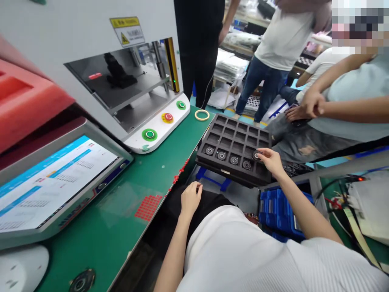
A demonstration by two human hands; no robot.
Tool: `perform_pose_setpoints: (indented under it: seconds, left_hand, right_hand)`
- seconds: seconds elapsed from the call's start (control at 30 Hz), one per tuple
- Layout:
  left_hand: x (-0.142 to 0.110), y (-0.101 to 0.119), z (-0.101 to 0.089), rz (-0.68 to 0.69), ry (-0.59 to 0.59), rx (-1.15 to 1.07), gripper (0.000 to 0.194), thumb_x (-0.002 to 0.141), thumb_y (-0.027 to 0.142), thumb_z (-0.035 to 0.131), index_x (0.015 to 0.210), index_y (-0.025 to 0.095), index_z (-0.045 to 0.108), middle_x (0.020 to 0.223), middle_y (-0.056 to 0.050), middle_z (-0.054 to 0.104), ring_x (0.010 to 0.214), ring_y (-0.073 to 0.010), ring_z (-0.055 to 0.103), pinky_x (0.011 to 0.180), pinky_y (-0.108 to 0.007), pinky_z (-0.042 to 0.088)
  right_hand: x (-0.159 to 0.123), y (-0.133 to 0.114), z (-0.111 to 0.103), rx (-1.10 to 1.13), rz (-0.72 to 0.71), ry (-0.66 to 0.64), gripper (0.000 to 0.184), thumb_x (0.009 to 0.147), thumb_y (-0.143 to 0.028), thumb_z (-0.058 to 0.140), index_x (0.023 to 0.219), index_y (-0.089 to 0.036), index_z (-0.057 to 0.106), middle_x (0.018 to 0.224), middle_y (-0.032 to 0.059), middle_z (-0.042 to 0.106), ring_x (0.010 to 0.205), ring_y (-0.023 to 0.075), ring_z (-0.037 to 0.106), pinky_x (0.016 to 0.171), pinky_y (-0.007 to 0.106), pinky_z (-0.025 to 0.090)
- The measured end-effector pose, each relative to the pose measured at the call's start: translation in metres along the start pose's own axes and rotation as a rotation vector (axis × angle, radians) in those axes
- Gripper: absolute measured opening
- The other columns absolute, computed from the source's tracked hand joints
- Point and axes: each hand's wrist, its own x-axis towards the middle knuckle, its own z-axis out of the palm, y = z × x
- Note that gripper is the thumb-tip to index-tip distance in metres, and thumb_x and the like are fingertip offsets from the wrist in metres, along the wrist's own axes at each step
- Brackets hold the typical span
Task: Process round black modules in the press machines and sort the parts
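Observation:
My right hand [271, 161] pinches a small round black part [255, 155] between thumb and fingertips, at the right side of a black compartment tray [231, 145]. Whether the part touches its compartment I cannot tell. Several similar round parts with ringed centres, one of them this dark disc [234, 160], sit in the tray's near row; the farther compartments visible hold none. My left hand [191, 198] rests near my lap by the table edge, its fingers curled together with nothing visible in them.
A press-like machine [152, 136] with green and red buttons stands on the green table [118, 215], beside a screen [54, 182]. Another black disc [82, 280], a cream ring [202, 115] and red stickers [148, 207] lie there. Blue boxes [278, 213] sit right; people stand and sit beyond.

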Motion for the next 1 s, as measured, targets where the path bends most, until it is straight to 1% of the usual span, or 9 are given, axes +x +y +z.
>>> perform_pose_setpoints:
  seconds: [0.1, 0.23, 0.3, 0.4, 0.5, 0.6, 0.77, 0.87, 1.0]
  left_hand:
    - [0.006, -0.029, 0.025, 0.057, -0.025, 0.15, 0.024, 0.085, 0.021, 0.048, 0.064, 0.016, 0.059, 0.071, -0.01, 0.067, 0.078, -0.0244, 0.066, 0.083, -0.039, 0.049]
    - [-0.003, -0.054, 0.035, 0.115, -0.053, 0.285, 0.029, 0.092, 0.022, 0.044, 0.069, 0.015, 0.061, 0.074, -0.009, 0.066, 0.08, -0.0224, 0.064, 0.086, -0.039, 0.047]
    - [-0.008, -0.06, 0.037, 0.127, -0.054, 0.332, 0.027, 0.094, 0.025, 0.046, 0.076, 0.014, 0.062, 0.077, -0.006, 0.066, 0.082, -0.0194, 0.064, 0.088, -0.04, 0.048]
    - [-0.014, -0.064, 0.04, 0.119, -0.031, 0.384, 0.022, 0.094, 0.032, 0.054, 0.086, 0.013, 0.063, 0.086, -0.004, 0.065, 0.085, -0.0161, 0.063, 0.086, -0.039, 0.051]
    - [-0.017, -0.066, 0.045, 0.104, 0.0, 0.412, 0.023, 0.093, 0.035, 0.057, 0.096, 0.013, 0.063, 0.093, -0.004, 0.066, 0.086, -0.0156, 0.064, 0.083, -0.037, 0.054]
    - [-0.015, -0.068, 0.049, 0.097, 0.036, 0.417, 0.023, 0.093, 0.035, 0.057, 0.101, 0.013, 0.063, 0.097, -0.005, 0.066, 0.086, -0.0152, 0.064, 0.081, -0.036, 0.055]
    - [-0.018, -0.066, 0.048, 0.14, 0.129, 0.405, 0.023, 0.092, 0.034, 0.059, 0.088, 0.012, 0.064, 0.083, -0.002, 0.066, 0.077, -0.0133, 0.064, 0.077, -0.034, 0.056]
    - [-0.04, -0.061, 0.028, 0.155, 0.258, 0.425, 0.022, 0.09, 0.027, 0.059, 0.073, 0.015, 0.063, 0.072, -0.001, 0.068, 0.073, -0.0126, 0.066, 0.076, -0.03, 0.056]
    - [-0.079, -0.061, -0.016, 0.044, 0.542, 0.507, 0.022, 0.088, 0.018, 0.05, 0.077, 0.018, 0.069, 0.079, -0.009, 0.073, 0.084, -0.019, 0.071, 0.085, -0.037, 0.057]
  right_hand:
    - [-0.011, 0.034, -0.027, -0.212, 0.082, 0.01, 0.025, 0.093, -0.035, 0.059, 0.105, -0.013, 0.061, 0.094, 0.0034, 0.065, 0.076, 0.0122, 0.063, 0.067, 0.029, 0.056]
    - [-0.029, 0.054, -0.024, -0.468, 0.085, -0.03, 0.027, 0.093, -0.035, 0.059, 0.11, -0.014, 0.061, 0.107, 0.0061, 0.064, 0.091, 0.0164, 0.064, 0.08, 0.036, 0.056]
    - [-0.035, 0.052, -0.022, -0.583, 0.035, -0.042, 0.024, 0.093, -0.034, 0.06, 0.105, -0.014, 0.063, 0.107, 0.0059, 0.065, 0.095, 0.0173, 0.064, 0.086, 0.039, 0.054]
    - [-0.042, 0.034, -0.016, -0.709, -0.092, -0.037, 0.011, 0.087, -0.022, 0.061, 0.083, -0.014, 0.068, 0.094, 0.0096, 0.069, 0.096, 0.023, 0.063, 0.088, 0.041, 0.051]
    - [-0.04, 0.007, 0.007, -0.738, -0.294, -0.01, 0.018, 0.083, -0.015, 0.053, 0.074, -0.015, 0.069, 0.09, 0.0177, 0.07, 0.097, 0.0318, 0.062, 0.085, 0.046, 0.049]
    - [-0.028, -0.026, 0.061, -0.642, -0.562, -0.094, 0.024, 0.088, -0.019, 0.045, 0.088, -0.015, 0.069, 0.1, 0.0186, 0.07, 0.101, 0.0323, 0.062, 0.088, 0.048, 0.048]
    - [-0.029, -0.088, 0.202, -0.401, -0.991, -0.66, 0.024, 0.091, -0.017, 0.046, 0.094, -0.022, 0.069, 0.097, 0.0069, 0.073, 0.095, 0.02, 0.066, 0.088, 0.032, 0.051]
    - [-0.045, -0.115, 0.275, -0.331, -1.114, -0.939, 0.019, 0.09, -0.015, 0.052, 0.096, -0.022, 0.068, 0.094, 0.0056, 0.073, 0.093, 0.0181, 0.066, 0.083, 0.029, 0.051]
    - [-0.062, -0.13, 0.328, -0.335, -1.122, -1.134, 0.012, 0.092, -0.022, 0.058, 0.098, -0.015, 0.065, 0.089, 0.0037, 0.069, 0.082, 0.0148, 0.065, 0.077, 0.03, 0.053]
